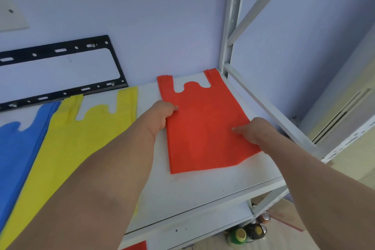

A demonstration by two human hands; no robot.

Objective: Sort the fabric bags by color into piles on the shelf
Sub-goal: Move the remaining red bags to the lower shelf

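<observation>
Both hands, left (162, 114) and right (253, 130), pinch the red bag (203, 128) (flat) on the shelf (203, 193).

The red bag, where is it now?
In the head view the red bag lies flat on the shelf's right end, right of the yellow bag, between both hands.

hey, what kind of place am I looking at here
Probably a storeroom or utility corner, not a shop. A bare white metal rack shelf stands against a plain wall, a black TV wall bracket is mounted behind it, and bottles sit on the floor below.
</observation>
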